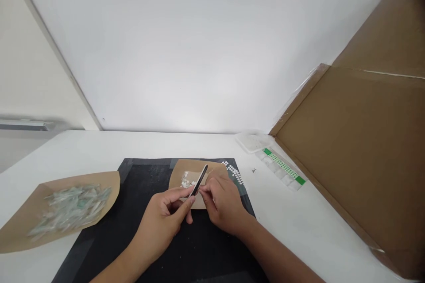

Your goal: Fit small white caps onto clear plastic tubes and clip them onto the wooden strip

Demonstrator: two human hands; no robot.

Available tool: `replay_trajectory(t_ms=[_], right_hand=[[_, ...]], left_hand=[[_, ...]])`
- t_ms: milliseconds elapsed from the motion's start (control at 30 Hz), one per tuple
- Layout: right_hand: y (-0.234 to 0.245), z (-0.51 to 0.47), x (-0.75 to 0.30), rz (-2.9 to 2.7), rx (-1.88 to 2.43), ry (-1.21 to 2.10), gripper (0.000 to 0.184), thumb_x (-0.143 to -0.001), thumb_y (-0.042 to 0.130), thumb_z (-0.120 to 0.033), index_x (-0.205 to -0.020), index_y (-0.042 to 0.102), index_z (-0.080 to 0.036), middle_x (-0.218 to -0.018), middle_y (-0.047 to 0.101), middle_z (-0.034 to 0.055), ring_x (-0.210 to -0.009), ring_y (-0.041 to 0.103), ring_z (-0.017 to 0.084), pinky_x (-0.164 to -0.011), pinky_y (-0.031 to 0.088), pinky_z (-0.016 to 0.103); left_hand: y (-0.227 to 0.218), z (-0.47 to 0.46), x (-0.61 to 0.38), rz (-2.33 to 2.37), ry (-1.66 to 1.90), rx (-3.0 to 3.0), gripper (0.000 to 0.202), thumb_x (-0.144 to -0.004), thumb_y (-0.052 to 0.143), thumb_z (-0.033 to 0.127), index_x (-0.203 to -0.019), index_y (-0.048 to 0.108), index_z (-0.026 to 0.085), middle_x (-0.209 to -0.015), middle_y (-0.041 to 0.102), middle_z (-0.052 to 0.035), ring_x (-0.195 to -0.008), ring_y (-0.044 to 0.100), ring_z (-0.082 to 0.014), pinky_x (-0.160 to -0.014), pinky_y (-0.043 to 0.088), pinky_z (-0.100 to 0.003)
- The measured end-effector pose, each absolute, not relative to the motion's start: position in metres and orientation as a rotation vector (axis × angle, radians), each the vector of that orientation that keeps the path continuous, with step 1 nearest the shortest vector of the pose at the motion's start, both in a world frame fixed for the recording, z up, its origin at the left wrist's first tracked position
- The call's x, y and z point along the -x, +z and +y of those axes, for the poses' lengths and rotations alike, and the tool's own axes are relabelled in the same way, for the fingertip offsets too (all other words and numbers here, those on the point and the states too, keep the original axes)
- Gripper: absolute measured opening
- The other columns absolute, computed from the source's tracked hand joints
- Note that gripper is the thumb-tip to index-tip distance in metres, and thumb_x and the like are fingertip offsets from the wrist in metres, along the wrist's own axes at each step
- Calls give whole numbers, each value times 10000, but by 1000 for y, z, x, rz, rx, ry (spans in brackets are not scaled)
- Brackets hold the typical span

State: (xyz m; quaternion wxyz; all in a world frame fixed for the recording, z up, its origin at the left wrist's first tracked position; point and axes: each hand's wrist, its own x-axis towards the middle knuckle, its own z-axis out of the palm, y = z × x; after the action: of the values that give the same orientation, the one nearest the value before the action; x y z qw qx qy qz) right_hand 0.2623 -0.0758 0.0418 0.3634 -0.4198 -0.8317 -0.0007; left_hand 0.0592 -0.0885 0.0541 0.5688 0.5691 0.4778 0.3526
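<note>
My left hand (162, 214) is closed around a slim black strip with a white edge (201, 177), held at a slant with its tip pointing up and away. Close against the strip's right side, my right hand (224, 203) has thumb and fingers pinched together. Whatever they hold is too small or hidden to make out. Both hands are over a brown paper sheet (197, 166) on a black mat (146, 190). Small white pieces (186, 181) lie on that paper, partly covered by my fingers.
A brown paper tray (20, 234) holds a pile of clear slim packets (76, 208) at left. To the right are rows of white dots (234, 172), a small metallic piece (254, 170), a green-labelled clear strip (284, 166), a clear plastic container (250, 141) and a large cardboard box (358, 141).
</note>
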Motion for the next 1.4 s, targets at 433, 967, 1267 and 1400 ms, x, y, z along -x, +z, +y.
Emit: replay_trajectory(t_ms=[433,967,1267,1400], right_hand=[[47,-74,-265,-2126,1033,-17,133,-1015,521,-194,-885,506,-222,-766,626,6,-714,576,177,-725,404,345],[55,-76,-266,-2123,1095,-8,173,-1021,513,-191,-856,465,-221,-750,604,-13,-692,561,163,-754,369,338],[57,-77,-264,-2183,1084,-61,193,-1027,504,-197,-837,483,-219,-733,602,-9,-674,540,159,-725,364,340],[59,-76,-263,-2165,1089,-29,216,-1022,498,-198,-811,463,-222,-748,602,4,-691,549,167,-696,364,330]], left_hand=[[56,-94,-57,1106,792,-1356,616,-925,658,557,-1400,683,166,-612,687,-21,-394,432,-79,-392,344,-191],[54,-94,-57,1075,829,-1444,539,-957,639,520,-1381,703,193,-640,684,-17,-420,423,-71,-410,347,-181],[54,-91,-58,1086,860,-1500,479,-970,629,479,-1341,733,194,-617,677,-10,-427,435,-79,-408,350,-179],[57,-93,-58,1098,857,-1493,463,-968,632,468,-1319,745,188,-621,673,-5,-432,442,-82,-410,360,-182]])
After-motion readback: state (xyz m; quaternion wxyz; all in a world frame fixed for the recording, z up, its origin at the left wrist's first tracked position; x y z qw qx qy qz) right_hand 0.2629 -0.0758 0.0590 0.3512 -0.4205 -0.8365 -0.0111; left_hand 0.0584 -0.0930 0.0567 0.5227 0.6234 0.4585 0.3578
